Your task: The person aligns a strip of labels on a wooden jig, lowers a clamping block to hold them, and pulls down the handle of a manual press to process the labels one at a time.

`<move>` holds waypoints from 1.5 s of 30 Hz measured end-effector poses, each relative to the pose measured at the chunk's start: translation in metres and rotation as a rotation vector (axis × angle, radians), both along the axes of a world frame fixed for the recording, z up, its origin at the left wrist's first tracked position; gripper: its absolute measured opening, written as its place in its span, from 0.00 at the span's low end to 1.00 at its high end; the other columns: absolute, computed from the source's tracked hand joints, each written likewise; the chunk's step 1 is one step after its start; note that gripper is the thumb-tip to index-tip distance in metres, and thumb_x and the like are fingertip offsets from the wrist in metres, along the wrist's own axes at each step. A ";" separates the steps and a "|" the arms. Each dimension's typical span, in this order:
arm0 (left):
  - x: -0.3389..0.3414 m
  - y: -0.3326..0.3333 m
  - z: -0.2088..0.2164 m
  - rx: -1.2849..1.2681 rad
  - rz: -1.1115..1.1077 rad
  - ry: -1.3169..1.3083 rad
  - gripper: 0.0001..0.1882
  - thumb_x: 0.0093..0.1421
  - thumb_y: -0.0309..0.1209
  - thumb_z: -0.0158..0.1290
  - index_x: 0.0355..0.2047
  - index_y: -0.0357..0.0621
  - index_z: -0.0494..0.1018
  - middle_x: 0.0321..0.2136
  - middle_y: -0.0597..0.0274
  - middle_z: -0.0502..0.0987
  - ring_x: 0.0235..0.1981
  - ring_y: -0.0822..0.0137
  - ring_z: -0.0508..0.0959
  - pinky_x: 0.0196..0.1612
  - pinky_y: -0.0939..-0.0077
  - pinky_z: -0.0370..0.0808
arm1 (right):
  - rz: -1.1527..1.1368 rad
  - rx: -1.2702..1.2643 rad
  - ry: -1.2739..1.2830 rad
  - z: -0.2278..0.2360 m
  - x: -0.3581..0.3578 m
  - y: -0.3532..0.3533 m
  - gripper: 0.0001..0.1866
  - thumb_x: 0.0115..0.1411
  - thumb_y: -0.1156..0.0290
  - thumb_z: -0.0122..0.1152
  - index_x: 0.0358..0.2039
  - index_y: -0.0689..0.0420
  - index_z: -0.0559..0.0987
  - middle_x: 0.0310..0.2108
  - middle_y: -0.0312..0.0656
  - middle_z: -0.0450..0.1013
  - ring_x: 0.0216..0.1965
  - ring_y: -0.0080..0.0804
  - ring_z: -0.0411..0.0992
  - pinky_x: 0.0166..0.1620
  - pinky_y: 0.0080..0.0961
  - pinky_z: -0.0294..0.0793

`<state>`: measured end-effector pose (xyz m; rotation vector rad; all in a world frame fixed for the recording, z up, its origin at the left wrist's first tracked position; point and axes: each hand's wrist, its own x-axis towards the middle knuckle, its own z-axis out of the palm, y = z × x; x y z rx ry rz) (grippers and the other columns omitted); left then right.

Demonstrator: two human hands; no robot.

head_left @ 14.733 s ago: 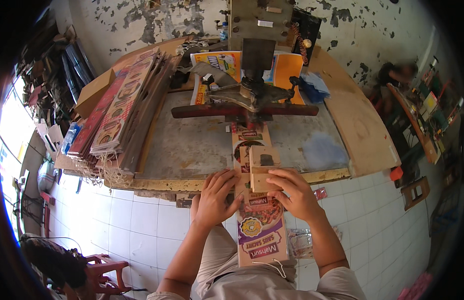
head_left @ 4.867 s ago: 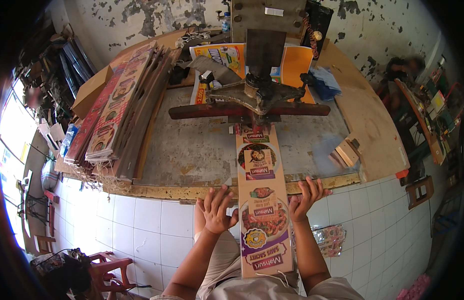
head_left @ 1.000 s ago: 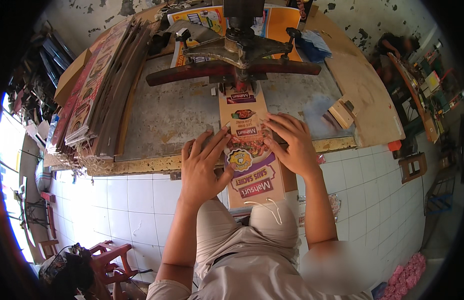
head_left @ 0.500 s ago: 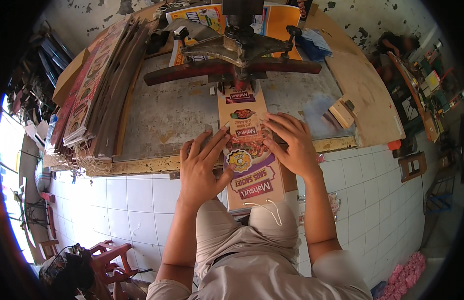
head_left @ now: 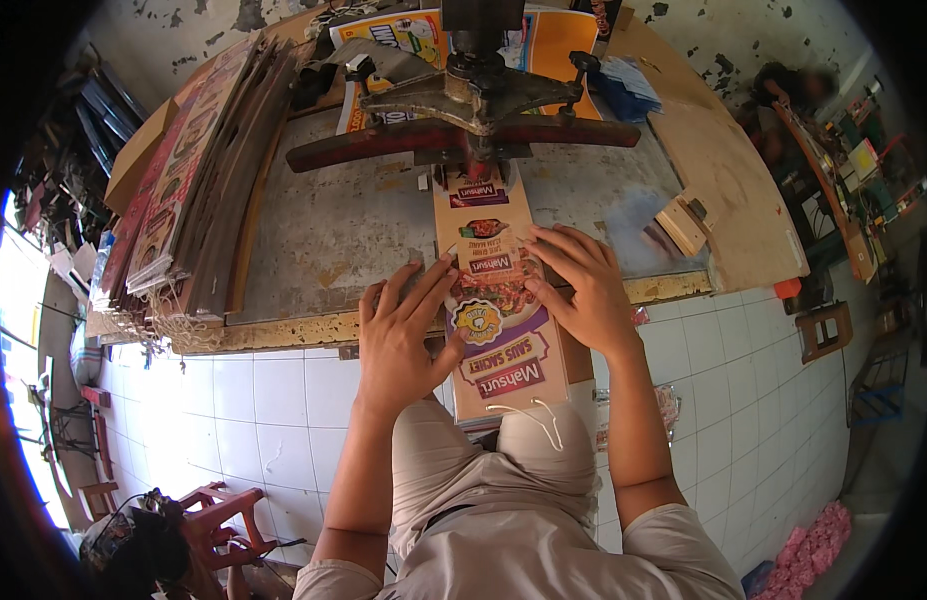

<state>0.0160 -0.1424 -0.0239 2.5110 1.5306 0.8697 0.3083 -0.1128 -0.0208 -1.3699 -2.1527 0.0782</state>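
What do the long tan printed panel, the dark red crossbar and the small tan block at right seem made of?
Long tan printed panel: probably cardboard, smooth, perhaps coated; it looks flat and stiff with crisp straight edges.
Dark red crossbar: likely metal, worn paint; its red is patchy and blackened.
Small tan block: apparently wood, matte; plain tan faces, squared edges.

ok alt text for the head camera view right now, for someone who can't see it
A person's left hand and right hand rest at the side edges of a long printed panel reaching under a metal press. Stacked printed boards lie left; a wooden block sits right.
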 end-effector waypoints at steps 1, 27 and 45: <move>0.000 0.000 0.000 0.000 0.001 0.002 0.37 0.61 0.44 0.65 0.70 0.49 0.77 0.75 0.69 0.75 0.74 0.52 0.71 0.75 0.44 0.62 | 0.000 -0.002 0.003 0.000 0.000 0.000 0.26 0.72 0.53 0.71 0.64 0.52 0.86 0.72 0.33 0.76 0.74 0.39 0.69 0.75 0.45 0.64; 0.001 -0.001 0.003 -0.014 0.006 -0.033 0.38 0.57 0.38 0.65 0.71 0.50 0.78 0.74 0.68 0.76 0.75 0.52 0.71 0.77 0.47 0.60 | 0.004 -0.040 0.001 0.002 -0.001 -0.001 0.27 0.71 0.55 0.73 0.67 0.52 0.84 0.73 0.33 0.75 0.75 0.41 0.67 0.76 0.46 0.62; 0.001 0.000 0.002 0.019 0.000 -0.013 0.37 0.58 0.41 0.65 0.69 0.48 0.78 0.74 0.69 0.76 0.73 0.53 0.72 0.74 0.47 0.63 | 0.008 -0.001 0.002 -0.002 0.000 0.001 0.28 0.71 0.50 0.72 0.65 0.52 0.85 0.72 0.33 0.75 0.74 0.40 0.68 0.75 0.46 0.63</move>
